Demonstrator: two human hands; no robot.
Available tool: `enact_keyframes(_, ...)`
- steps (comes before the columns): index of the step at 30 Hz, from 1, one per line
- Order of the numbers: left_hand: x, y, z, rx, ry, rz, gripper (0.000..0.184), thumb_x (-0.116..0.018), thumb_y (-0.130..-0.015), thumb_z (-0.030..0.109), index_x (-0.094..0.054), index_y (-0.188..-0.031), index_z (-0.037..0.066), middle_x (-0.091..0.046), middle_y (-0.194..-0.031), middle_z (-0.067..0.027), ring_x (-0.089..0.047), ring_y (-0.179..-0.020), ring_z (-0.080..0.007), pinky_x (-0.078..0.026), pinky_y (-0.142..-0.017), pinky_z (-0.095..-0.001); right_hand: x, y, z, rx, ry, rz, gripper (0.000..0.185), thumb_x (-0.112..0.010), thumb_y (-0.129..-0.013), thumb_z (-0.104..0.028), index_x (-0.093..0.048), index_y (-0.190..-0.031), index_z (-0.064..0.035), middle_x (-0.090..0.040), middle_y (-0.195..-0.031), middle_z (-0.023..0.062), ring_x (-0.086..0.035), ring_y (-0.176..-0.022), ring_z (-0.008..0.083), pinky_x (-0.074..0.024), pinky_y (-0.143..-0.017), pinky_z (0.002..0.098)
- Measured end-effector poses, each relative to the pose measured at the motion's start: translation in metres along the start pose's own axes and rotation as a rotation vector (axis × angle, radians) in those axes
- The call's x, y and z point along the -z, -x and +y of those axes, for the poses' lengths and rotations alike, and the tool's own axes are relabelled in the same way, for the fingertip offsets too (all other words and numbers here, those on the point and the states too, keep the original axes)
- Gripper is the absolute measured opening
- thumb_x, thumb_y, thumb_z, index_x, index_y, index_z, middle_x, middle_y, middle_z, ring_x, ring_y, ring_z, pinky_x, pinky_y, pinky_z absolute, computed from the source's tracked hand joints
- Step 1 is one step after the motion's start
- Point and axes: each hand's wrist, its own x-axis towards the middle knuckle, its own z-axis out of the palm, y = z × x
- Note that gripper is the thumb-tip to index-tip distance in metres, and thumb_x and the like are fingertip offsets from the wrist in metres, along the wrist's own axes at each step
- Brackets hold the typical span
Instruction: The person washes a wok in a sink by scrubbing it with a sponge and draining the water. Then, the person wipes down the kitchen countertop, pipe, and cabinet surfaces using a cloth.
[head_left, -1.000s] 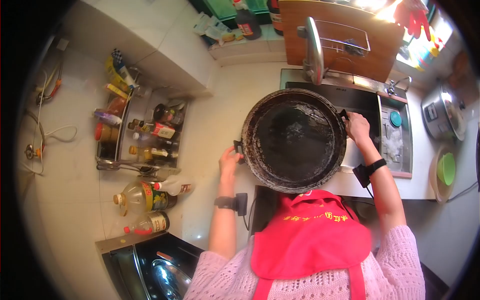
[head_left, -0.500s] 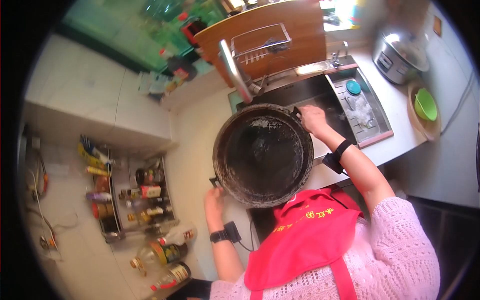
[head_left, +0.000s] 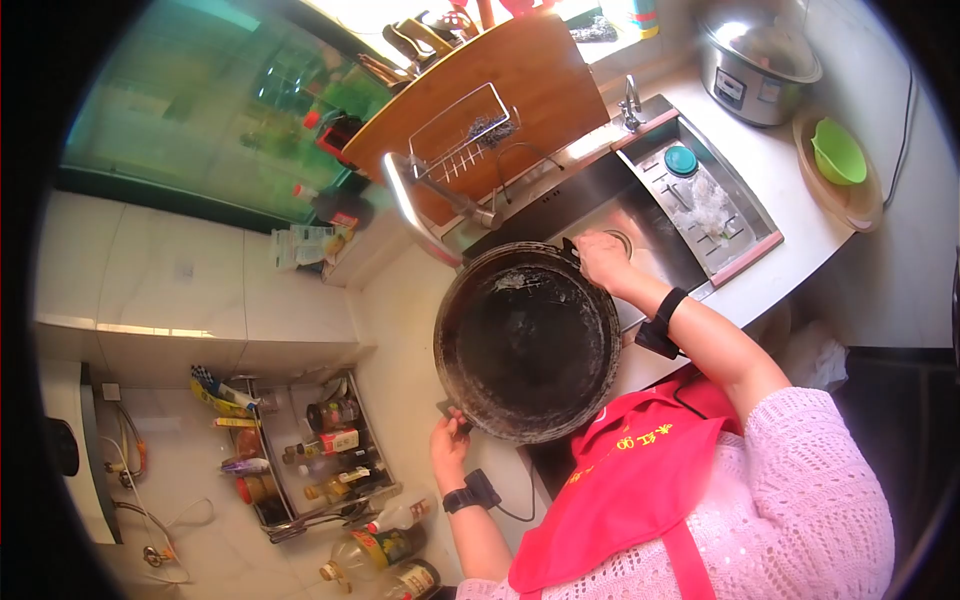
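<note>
A large, dark, worn two-handled pan [head_left: 528, 345] is held between both hands, its inside facing the camera. My left hand [head_left: 448, 445] is closed round the handle at the pan's lower left. On the opposite side, my right hand [head_left: 603, 262] grips the other handle, over the edge of the sink. The steel sink [head_left: 590, 200] lies just beyond the pan, with its faucet [head_left: 425, 210] at the pan's upper left. What is under the pan is hidden.
A drainer tray [head_left: 715, 245] with a teal round item sits in the sink's right side. Beyond stand a rice cooker [head_left: 757, 70] and a green bowl [head_left: 838, 152]. To the left are a rack of seasoning bottles [head_left: 330, 460] and large oil bottles [head_left: 375, 550]. A wooden board [head_left: 540, 90] leans behind the sink.
The camera view has turned, showing more of the fish tank and the left side. The pan sits slightly lower in view, with both hands still on its handles.
</note>
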Motion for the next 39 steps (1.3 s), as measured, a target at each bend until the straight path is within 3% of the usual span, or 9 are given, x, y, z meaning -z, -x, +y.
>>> enact_keyframes(7,-0.032,0.047,0.051,0.049,0.017,0.056,0.034,-0.066,-0.092,0.04,-0.07,-0.105,0.008,-0.067,-0.088,-0.0002,-0.059,-0.08,-0.0148,-0.042,-0.076,-0.0308,-0.01,-0.018,0.021,-0.207,-0.2,-0.276,0.026,-0.059,-0.081,-0.014,-0.074,-0.089,0.0054,-0.071,-0.101,0.0274,-0.07,-0.096,0.044,-0.0574,-0.082,0.0476)
enact_keyframes(10,-0.051,0.084,0.07,-0.039,0.008,0.056,0.048,-0.062,-0.091,0.052,-0.069,-0.107,0.007,-0.066,-0.092,-0.0005,-0.058,-0.083,-0.0143,-0.037,-0.076,-0.0323,-0.023,-0.019,0.04,-0.314,-0.216,-0.474,0.04,-0.061,-0.081,-0.025,-0.073,-0.11,-0.0007,-0.07,-0.106,0.0276,-0.068,-0.1,0.0441,-0.0537,-0.09,0.0499)
enact_keyframes(12,-0.066,0.113,0.086,-0.09,0.046,0.025,0.057,-0.059,-0.092,0.056,-0.068,-0.111,0.002,-0.066,-0.095,-0.0024,-0.058,-0.084,-0.0147,-0.039,-0.074,-0.0305,-0.041,-0.01,0.054,-0.369,-0.333,-0.454,0.044,-0.063,-0.08,-0.03,-0.073,-0.111,-0.001,-0.07,-0.107,0.0277,-0.069,-0.101,0.0422,-0.0539,-0.089,0.048)
enact_keyframes(20,-0.107,0.211,0.121,-0.291,0.196,-0.032,0.06,-0.056,-0.099,0.05,-0.065,-0.112,-0.007,-0.067,-0.096,-0.0109,-0.061,-0.087,-0.0195,-0.051,-0.081,-0.0299,-0.025,0.0,0.037,-0.42,-0.562,-0.61,0.041,-0.066,-0.076,-0.025,-0.072,-0.105,0.004,-0.072,-0.09,0.0205,-0.07,-0.085,0.0288,-0.0529,-0.076,0.0384)
enact_keyframes(23,-0.099,0.226,0.126,-0.306,0.162,-0.025,0.061,-0.055,-0.099,0.051,-0.065,-0.111,-0.008,-0.069,-0.094,-0.0119,-0.063,-0.085,-0.0206,-0.052,-0.08,-0.0309,-0.019,-0.003,0.03,-0.421,-0.619,-0.65,0.041,-0.064,-0.075,-0.024,-0.073,-0.106,0.0005,-0.072,-0.106,0.0234,-0.07,-0.101,0.0361,-0.0527,-0.086,0.0414)
enact_keyframes(26,-0.072,0.21,0.113,-0.287,0.171,-0.03,0.062,-0.055,-0.099,0.052,-0.066,-0.109,-0.007,-0.07,-0.094,-0.0132,-0.065,-0.084,-0.0224,-0.054,-0.08,-0.0324,0.013,-0.006,0.018,-0.411,-0.617,-0.634,0.04,-0.064,-0.075,-0.025,-0.074,-0.105,-0.0012,-0.073,-0.105,0.0212,-0.07,-0.1,0.0348,-0.053,-0.086,0.0414)
enact_keyframes(30,-0.039,0.182,0.082,-0.161,0.103,0.063,0.062,-0.062,-0.091,0.058,-0.068,-0.105,-0.002,-0.067,-0.095,-0.0085,-0.061,-0.089,-0.019,-0.045,-0.083,-0.0292,0.011,-0.017,0.001,-0.356,-0.574,-0.599,0.043,-0.063,-0.075,-0.024,-0.074,-0.11,-0.0018,-0.073,-0.107,0.0223,-0.069,-0.104,0.0369,-0.0526,-0.09,0.0417)
enact_keyframes(35,-0.005,0.148,0.044,-0.023,0.188,0.043,0.05,-0.057,-0.09,0.053,-0.067,-0.106,0.006,-0.068,-0.095,-0.0042,-0.06,-0.086,-0.0167,-0.036,-0.079,-0.037,0.01,-0.027,-0.022,-0.313,-0.547,-0.645,0.046,-0.063,-0.073,-0.022,-0.073,-0.114,-0.0031,-0.071,-0.111,0.0226,-0.067,-0.109,0.0375,-0.0515,-0.094,0.0414)
enact_keyframes(39,0.019,0.117,0.021,0.022,0.226,0.033,0.046,-0.057,-0.088,0.05,-0.066,-0.104,0.008,-0.068,-0.094,-0.0034,-0.059,-0.085,-0.0162,-0.035,-0.08,-0.0381,-0.04,-0.031,-0.025,-0.241,-0.515,-0.55,0.043,-0.07,-0.074,-0.025,-0.073,-0.109,-0.0008,-0.074,-0.088,0.016,-0.071,-0.077,0.0269,-0.0543,-0.071,0.0364)
